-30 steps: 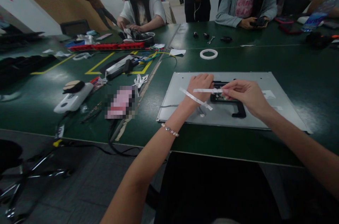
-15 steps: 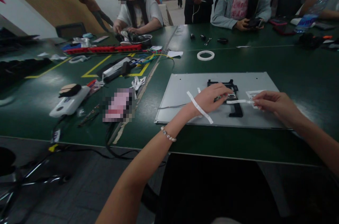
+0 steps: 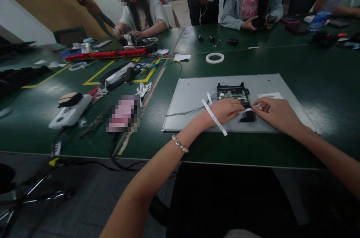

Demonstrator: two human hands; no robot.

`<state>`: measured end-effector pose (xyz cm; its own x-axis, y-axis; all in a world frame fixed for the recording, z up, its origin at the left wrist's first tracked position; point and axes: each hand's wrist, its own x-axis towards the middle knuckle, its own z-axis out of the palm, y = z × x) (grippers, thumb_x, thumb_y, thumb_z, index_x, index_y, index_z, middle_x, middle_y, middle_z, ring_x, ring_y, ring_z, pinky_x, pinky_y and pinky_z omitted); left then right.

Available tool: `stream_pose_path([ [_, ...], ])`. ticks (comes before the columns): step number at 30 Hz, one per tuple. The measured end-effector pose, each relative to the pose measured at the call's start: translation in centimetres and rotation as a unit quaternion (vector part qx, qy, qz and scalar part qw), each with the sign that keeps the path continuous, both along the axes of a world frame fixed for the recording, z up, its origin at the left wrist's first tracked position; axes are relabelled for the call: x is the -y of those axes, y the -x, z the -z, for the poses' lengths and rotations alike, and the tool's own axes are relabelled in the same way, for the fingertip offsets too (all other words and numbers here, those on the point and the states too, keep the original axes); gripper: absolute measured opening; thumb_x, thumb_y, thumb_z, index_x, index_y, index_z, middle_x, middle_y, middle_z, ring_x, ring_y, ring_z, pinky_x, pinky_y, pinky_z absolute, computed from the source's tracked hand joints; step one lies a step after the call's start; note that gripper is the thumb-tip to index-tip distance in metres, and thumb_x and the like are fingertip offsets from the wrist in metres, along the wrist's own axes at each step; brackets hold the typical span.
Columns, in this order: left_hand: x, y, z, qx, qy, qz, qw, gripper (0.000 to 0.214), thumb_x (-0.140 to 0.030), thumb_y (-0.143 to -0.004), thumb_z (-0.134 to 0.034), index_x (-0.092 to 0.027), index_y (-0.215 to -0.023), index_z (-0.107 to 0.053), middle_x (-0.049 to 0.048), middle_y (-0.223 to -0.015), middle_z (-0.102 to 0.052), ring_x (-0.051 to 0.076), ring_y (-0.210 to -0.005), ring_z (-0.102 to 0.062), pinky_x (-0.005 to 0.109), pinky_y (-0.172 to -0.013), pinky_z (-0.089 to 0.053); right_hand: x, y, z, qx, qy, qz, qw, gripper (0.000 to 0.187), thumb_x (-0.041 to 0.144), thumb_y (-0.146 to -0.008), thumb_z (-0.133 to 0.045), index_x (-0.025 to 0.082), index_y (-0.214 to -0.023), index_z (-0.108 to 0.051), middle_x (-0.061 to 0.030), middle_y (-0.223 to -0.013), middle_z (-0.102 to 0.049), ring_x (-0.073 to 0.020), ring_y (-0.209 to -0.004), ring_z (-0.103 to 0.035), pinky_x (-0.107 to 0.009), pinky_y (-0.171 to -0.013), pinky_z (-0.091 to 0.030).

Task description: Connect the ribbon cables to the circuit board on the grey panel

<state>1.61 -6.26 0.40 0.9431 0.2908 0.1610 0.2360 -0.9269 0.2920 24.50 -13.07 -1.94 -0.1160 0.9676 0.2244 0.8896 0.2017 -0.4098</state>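
Observation:
A short strip of white tape (image 3: 248,110) spans the gap between my two hands, bent over the lower part of a black plastic frame (image 3: 247,118). My left hand (image 3: 225,110) has its fingertips on the strip's left end, and my right hand (image 3: 278,115) pinches the right end. Another tape strip (image 3: 214,117) is stuck across the back of my left hand near the wrist. Inside the frame sits a green circuit board (image 3: 233,96), partly hidden by my left fingers. A grey cable (image 3: 185,112) runs leftward. All this lies on a flat grey metal panel (image 3: 194,86).
A tape roll (image 3: 215,57) lies beyond the panel, with small black parts and a wrench (image 3: 216,43) farther back. To the left are a phone (image 3: 123,114), a white power bank-like device (image 3: 70,114) and a red power strip (image 3: 107,54). Several people are across the green table.
My right hand has moved left and slightly down, bringing the tape onto the frame's lower part. My left hand has shifted down from the board to the strip's other end, uncovering more board.

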Motion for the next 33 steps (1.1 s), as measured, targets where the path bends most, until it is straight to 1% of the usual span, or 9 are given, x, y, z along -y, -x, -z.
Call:
stream_pose_path([
  [4,0.0,-0.1,0.0,0.001,-0.011,0.005,1.000,0.031,-0.008,-0.088,-0.042,-0.016,-0.107,-0.066,0.0096,-0.108,-0.064,0.018,-0.100,-0.060,0.031,-0.090,-0.045,0.5,1.1,-0.3,0.120,-0.026,0.028,0.992,0.024,0.039,-0.084,-0.053,0.023,-0.097,-0.064,-0.0005,-0.073,-0.063,-0.0168,-0.064,-0.056,-0.028,-0.055,-0.030],
  [9,0.1,0.0,-0.1,-0.007,-0.004,-0.014,1.000,0.031,-0.007,-0.086,-0.044,-0.018,-0.104,-0.067,0.0076,-0.106,-0.065,0.016,-0.096,-0.061,0.029,-0.087,-0.046,0.8,0.6,-0.4,0.122,-0.011,0.060,0.991,0.027,0.043,-0.084,-0.052,0.021,-0.096,-0.061,0.0002,-0.065,-0.058,-0.0152,-0.058,-0.052,-0.027,-0.053,-0.027],
  [13,0.2,0.1,-0.2,-0.001,-0.008,-0.029,1.000,0.027,-0.010,-0.087,-0.045,-0.015,-0.101,-0.068,0.0079,-0.104,-0.065,0.016,-0.092,-0.061,0.028,-0.083,-0.047,0.8,-0.4,-0.5,0.114,-0.044,0.062,0.991,0.023,0.034,-0.084,-0.053,0.020,-0.102,-0.060,-0.0002,-0.070,-0.059,-0.0151,-0.060,-0.053,-0.028,-0.054,-0.031],
  [17,0.4,0.1,-0.1,0.005,-0.022,-0.026,0.999,0.024,-0.010,-0.087,-0.046,-0.016,-0.097,-0.068,0.0076,-0.099,-0.065,0.017,-0.091,-0.060,0.030,-0.082,-0.046,2.1,1.3,-1.6,0.022,-0.075,-0.010,0.997,0.026,0.031,-0.086,-0.053,0.020,-0.109,-0.059,-0.0012,-0.081,-0.064,-0.0146,-0.068,-0.059,-0.027,-0.063,-0.041],
  [21,0.4,0.2,-0.1,0.040,-0.034,-0.047,0.998,0.020,-0.015,-0.088,-0.047,-0.015,-0.093,-0.066,0.0083,-0.096,-0.065,0.018,-0.093,-0.059,0.033,-0.086,-0.044,4.5,5.7,-3.0,-0.062,-0.034,-0.076,0.995,0.032,0.032,-0.090,-0.049,0.022,-0.120,-0.053,-0.0006,-0.087,-0.068,-0.0140,-0.067,-0.062,-0.027,-0.064,-0.047],
  [24,0.1,0.5,-0.3,0.068,-0.043,-0.077,0.994,0.021,-0.017,-0.090,-0.044,-0.016,-0.097,-0.064,0.0074,-0.100,-0.065,0.017,-0.096,-0.057,0.032,-0.089,-0.042,5.4,8.4,-3.5,-0.129,0.015,-0.140,0.981,0.040,0.033,-0.089,-0.051,0.024,-0.128,-0.049,-0.0014,-0.096,-0.069,-0.0157,-0.077,-0.065,-0.028,-0.065,-0.050],
  [28,-0.1,0.9,-0.6,0.079,-0.084,-0.145,0.983,0.024,-0.018,-0.092,-0.042,-0.018,-0.098,-0.065,0.0072,-0.102,-0.065,0.019,-0.095,-0.055,0.035,-0.088,-0.042,5.1,9.6,-3.9,-0.237,0.064,-0.201,0.948,0.024,0.027,-0.088,-0.051,0.023,-0.107,-0.065,-0.0015,-0.093,-0.069,-0.0143,-0.079,-0.065,-0.026,-0.067,-0.052],
  [30,-0.1,1.0,-0.7,0.078,-0.103,-0.183,0.975,0.023,-0.018,-0.092,-0.043,-0.017,-0.097,-0.065,0.0079,-0.102,-0.065,0.020,-0.093,-0.054,0.036,-0.086,-0.042,4.8,9.3,-4.2,-0.275,0.074,-0.196,0.938,0.019,0.025,-0.086,-0.053,0.022,-0.094,-0.069,-0.0016,-0.087,-0.069,-0.0144,-0.077,-0.065,-0.027,-0.067,-0.053],
  [33,0.0,1.4,-0.8,0.083,-0.123,-0.251,0.956,0.021,-0.018,-0.091,-0.045,-0.017,-0.096,-0.065,0.0078,-0.101,-0.065,0.021,-0.092,-0.053,0.037,-0.083,-0.043,4.2,8.2,-5.2,-0.334,0.091,-0.170,0.923,0.017,0.028,-0.084,-0.058,0.020,-0.092,-0.070,-0.0023,-0.082,-0.069,-0.0142,-0.073,-0.064,-0.027,-0.066,-0.053],
])
